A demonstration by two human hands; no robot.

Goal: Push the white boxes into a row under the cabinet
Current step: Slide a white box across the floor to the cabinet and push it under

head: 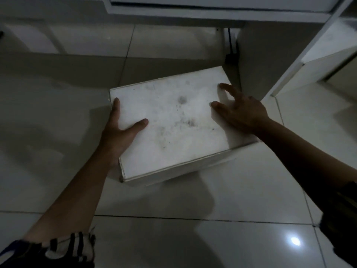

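Observation:
A white box (173,122) with a smudged, dusty top sits on the tiled floor, turned at an angle, its far right corner close to the cabinet's upright panel. My left hand (119,130) grips its left edge, thumb on top and fingers down the side. My right hand (241,111) rests on the top near the right edge, fingers spread over it. The white cabinet (212,14) hangs above at the top of the view, with dark open space under it.
A grey upright cabinet panel (257,60) stands right of the box, with a dark cable (230,47) running down beside it. A white slanted door or panel (309,60) stands at the far right. Glossy floor tiles (173,238) spread around the box.

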